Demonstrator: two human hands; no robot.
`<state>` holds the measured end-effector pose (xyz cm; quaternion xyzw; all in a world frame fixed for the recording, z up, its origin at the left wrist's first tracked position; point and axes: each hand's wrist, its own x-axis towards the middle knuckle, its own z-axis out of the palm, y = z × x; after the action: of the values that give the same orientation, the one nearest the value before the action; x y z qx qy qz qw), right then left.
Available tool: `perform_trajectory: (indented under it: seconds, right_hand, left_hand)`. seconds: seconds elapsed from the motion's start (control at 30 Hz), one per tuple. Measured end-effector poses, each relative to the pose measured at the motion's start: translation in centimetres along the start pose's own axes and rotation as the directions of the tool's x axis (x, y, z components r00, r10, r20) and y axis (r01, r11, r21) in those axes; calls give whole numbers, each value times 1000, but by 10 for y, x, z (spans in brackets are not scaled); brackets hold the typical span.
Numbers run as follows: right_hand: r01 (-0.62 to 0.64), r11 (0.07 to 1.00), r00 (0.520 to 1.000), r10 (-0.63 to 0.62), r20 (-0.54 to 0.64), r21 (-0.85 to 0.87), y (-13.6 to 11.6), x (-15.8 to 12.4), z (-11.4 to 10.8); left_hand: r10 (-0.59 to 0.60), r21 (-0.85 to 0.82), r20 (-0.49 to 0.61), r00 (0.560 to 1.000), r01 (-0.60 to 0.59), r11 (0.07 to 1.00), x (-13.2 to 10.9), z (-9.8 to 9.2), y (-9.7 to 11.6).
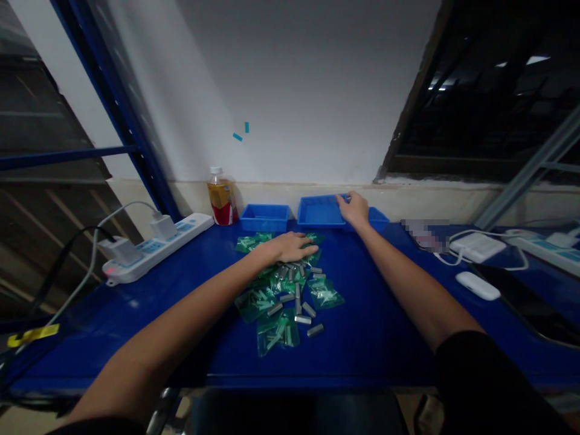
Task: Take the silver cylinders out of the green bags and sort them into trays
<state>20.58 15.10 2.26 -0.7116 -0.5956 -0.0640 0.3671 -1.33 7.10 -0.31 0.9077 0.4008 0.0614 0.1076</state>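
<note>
The middle blue tray [318,212] sits near twelve o'clock on the table [376,338], its long axis running nine to three, its open face tipped toward six; the right hand [353,208] pinches its right end between thumb and fingers. At the centre, the left hand [292,246], fingers loosely spread toward three, rests on green bags [325,293] and metal bars [302,319] pointing every way.

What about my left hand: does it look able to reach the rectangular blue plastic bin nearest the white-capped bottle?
Probably yes: your left hand rests palm down over the small green plastic packets, and only low packets lie in front of the blue plastic bin, with nothing over its top.
</note>
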Motion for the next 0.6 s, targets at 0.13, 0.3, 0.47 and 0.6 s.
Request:
perform_trajectory:
  seconds: [0.13, 0.3, 0.47, 0.6]
  right_hand:
    - [-27, 997, 996, 34, 77, -79, -10, 5, 10]
    - [-8, 986, 980, 40, 197, -164, -18, 4, 23]
    - [39, 981, 963, 13, 268, -188, -23, 4, 29]
    - [108, 980, 970, -67, 235, -166, -16, 0, 18]
  left_hand:
    - [33, -25, 12, 999, -33, 999, -12, -3, 10]
    - [15, 51, -49, 999, -13, 999, -30, -10, 5]
    - [-22, 120, -408, 913, 78, 990, -58, -28, -41]
    - [-51, 147, -590, 806, 170, 975, -70, -34, -75]
